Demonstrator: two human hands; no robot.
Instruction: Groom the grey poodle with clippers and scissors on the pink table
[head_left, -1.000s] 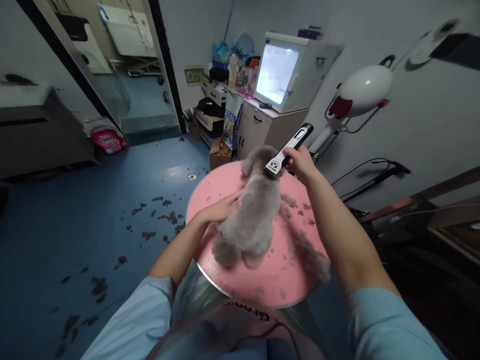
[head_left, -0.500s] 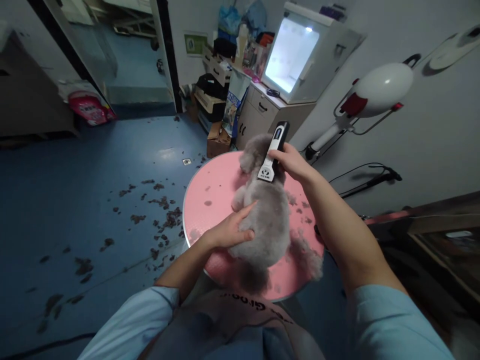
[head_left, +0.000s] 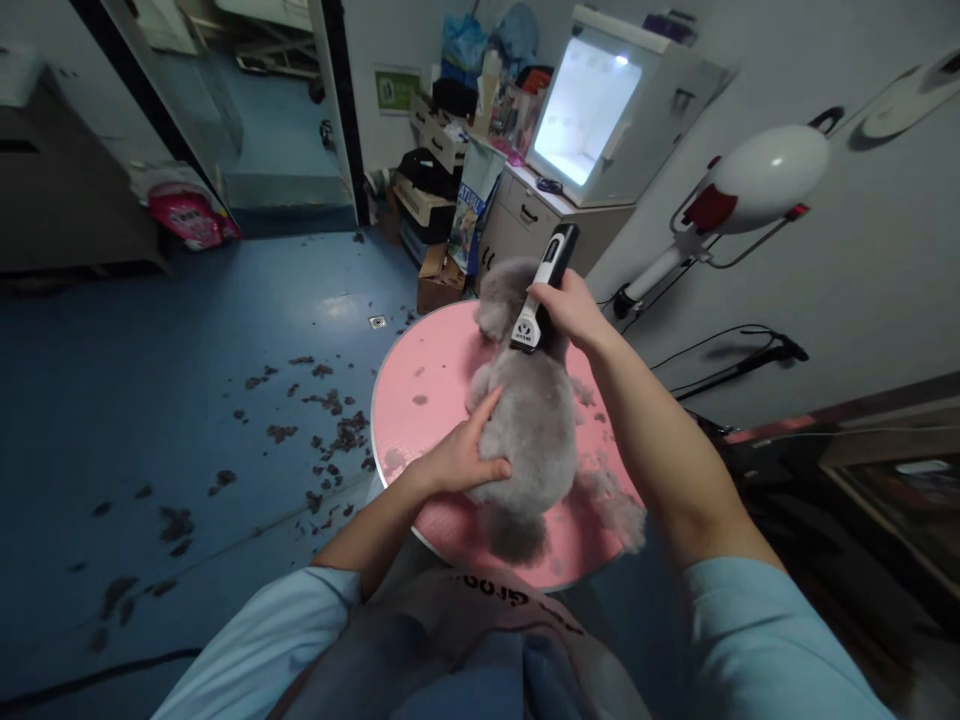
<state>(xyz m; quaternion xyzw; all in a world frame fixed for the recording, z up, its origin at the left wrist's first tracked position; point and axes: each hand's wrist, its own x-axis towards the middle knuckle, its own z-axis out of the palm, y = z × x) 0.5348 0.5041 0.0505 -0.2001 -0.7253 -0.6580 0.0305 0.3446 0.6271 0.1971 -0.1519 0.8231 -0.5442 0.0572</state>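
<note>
A grey, fluffy dog (head_left: 531, 430) stands on a round pink grooming table (head_left: 409, 440), its back towards me and its head at the far end. My right hand (head_left: 568, 305) is wrapped round a black-and-silver hair clipper (head_left: 541, 290). The clipper's blade end touches the fur at the upper back, just behind the head. My left hand (head_left: 474, 452) lies against the dog's left flank, thumb and forefinger spread; the other fingers are partly hidden. Cut fur (head_left: 615, 510) lies in a loose heap by the dog's right side.
Dark tufts of hair (head_left: 349, 432) are scattered over the blue floor at left. Behind the table stand a cardboard box (head_left: 440, 280), a drawer cabinet (head_left: 517, 215) and a lit white cabinet (head_left: 589, 110). At right, a white dryer (head_left: 772, 180) on an arm reaches out.
The clipper in my right hand has shifted slightly farther away, towards the dog's head. My left thumb and forefinger have shifted a little on the flank. The view has moved slightly.
</note>
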